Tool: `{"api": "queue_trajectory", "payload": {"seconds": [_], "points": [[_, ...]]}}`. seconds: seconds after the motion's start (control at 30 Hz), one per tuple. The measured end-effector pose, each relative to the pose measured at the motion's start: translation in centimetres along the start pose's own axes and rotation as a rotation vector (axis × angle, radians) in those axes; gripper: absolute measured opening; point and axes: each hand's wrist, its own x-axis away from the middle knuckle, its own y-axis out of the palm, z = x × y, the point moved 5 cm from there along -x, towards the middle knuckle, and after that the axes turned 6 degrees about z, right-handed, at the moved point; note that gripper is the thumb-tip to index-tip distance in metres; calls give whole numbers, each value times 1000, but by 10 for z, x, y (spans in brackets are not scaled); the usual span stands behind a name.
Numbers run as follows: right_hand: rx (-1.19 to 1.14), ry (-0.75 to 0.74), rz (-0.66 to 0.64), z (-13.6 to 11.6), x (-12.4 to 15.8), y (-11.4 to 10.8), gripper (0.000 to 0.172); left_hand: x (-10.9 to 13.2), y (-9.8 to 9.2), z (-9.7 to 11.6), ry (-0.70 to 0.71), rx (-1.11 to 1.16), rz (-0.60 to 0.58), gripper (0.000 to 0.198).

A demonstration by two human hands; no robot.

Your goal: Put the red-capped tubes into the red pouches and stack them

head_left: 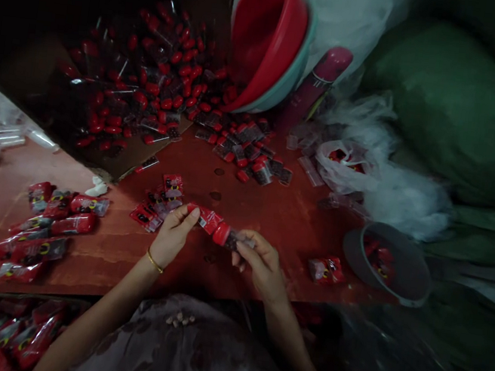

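Observation:
My left hand (172, 238) is closed, thumb against fingers, on a red printed plastic wrapper (209, 220). In my right hand (265, 265) is the clear end of a small red-capped bottle (222, 234) with dark contents. The bottle's red cap meets the wrapper between my hands; whether it is inside the wrapper I cannot tell. Just beyond my left hand lies a small pile of red wrappers (147, 216). Farther back, loose red-capped bottles (252, 150) are heaped on the red table (280, 213).
A tipped cardboard box (114, 172) spills many red-capped bottles. Wrapped red packs (46, 227) lie at left, more in a box below. To the right are a grey bowl (415, 290), a plastic bag (345, 161) and a red pack (326, 270). Behind stand a red basin (289, 28) and a flask (316, 85).

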Motion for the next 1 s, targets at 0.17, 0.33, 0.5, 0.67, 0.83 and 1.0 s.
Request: {"api": "queue_trajectory", "payload": {"seconds": [0.17,0.33,0.5,0.67,0.83,1.0], "points": [[18,43,-60,5,-3,5,19,3,-1,14,151,-146,-52,20],[55,5,-62,6,-1,7,20,5,6,14,94,-85,-66,26],[131,-69,23,1,0,9,19,6,11,7,22,-5,-40,24],[77,-62,28,8,-3,19,20,8,18,-5,-83,99,-67,30],[74,-130,250,13,-8,19,20,17,25,-23,-172,128,-18,31],[70,-171,208,9,-12,25,20,8,24,-12,-82,81,-30,34]]}}
